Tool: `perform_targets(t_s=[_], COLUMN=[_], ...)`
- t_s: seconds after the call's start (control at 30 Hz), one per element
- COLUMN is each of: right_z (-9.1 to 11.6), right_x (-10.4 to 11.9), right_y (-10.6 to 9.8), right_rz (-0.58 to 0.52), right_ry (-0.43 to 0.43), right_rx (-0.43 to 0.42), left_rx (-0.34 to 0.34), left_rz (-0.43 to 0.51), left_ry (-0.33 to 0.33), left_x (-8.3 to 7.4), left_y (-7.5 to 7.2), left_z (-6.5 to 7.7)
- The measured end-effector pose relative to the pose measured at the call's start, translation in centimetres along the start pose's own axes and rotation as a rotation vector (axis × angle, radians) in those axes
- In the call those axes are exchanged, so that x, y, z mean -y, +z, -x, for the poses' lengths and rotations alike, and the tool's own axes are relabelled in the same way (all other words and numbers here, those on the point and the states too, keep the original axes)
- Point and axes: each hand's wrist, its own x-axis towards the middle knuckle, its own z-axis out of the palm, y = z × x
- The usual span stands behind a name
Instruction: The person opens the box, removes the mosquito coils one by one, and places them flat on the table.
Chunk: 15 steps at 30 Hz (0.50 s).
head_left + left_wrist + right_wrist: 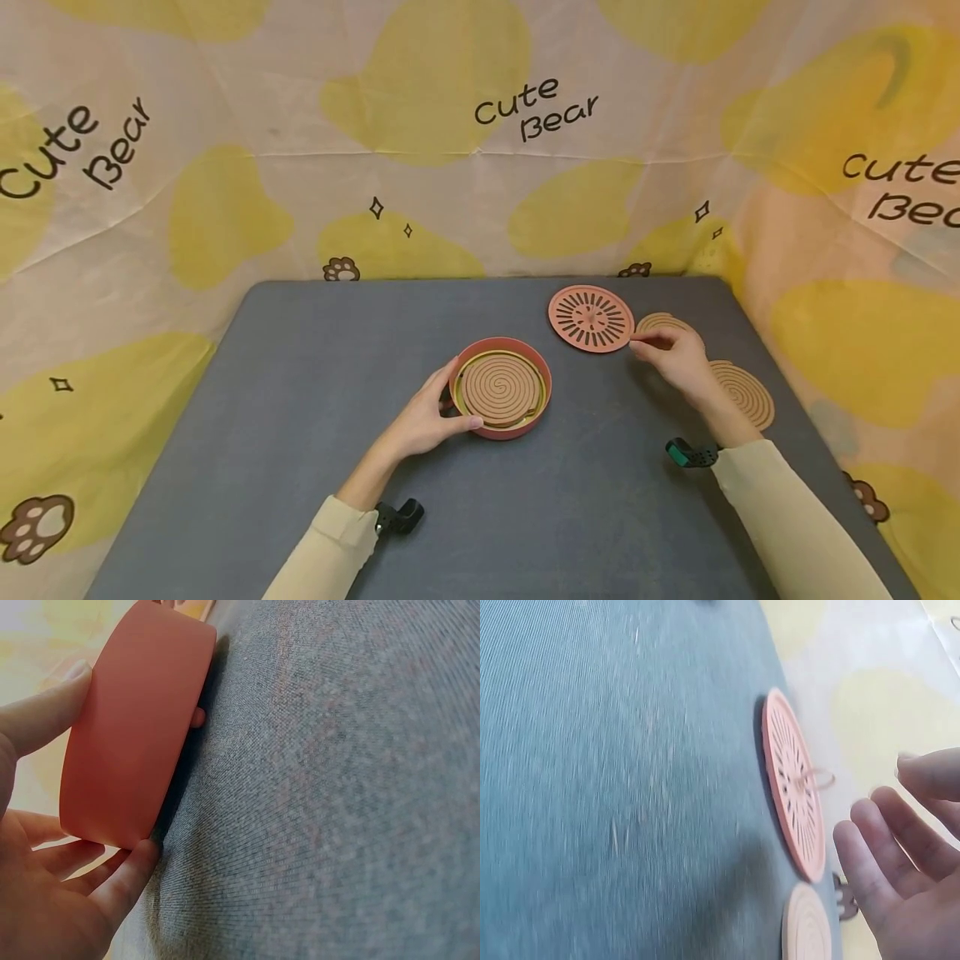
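A round coral-red mosquito coil holder (500, 433) stands on the table, a tan mosquito coil (499, 387) lying inside its yellowish inner ring. My left hand (422, 423) grips the holder's left side, thumb at the near rim and fingers round the far side. In the left wrist view, the holder's smooth outer wall (139, 720) sits between thumb and fingers, with a small foot beneath. My right hand (677, 360) hovers beside the slotted coral lid (591, 320), its fingers loosely bent and holding nothing. The right wrist view shows a thin loop handle (821, 778) on the lid.
Two more mosquito coils lie at the right: one coil (742, 392) by the right wrist, another coil (660, 320) partly hidden behind the right hand. The grey table (330, 358) backs onto a patterned cloth (435, 100), which also hangs along both sides.
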Motion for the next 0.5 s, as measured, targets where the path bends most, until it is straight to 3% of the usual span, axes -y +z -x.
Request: perform_targets(t_s=[0.5], right_z=[-0.6], right_x=[2.6], right_y=[4.1], right_rz=[0.014], right_ry=[-0.012], right_rx=[0.104], left_rx=[0.006], left_rz=[-0.003], left_ry=[-0.006], left_x=[-0.2], left_y=[0.0], left_z=[0.1])
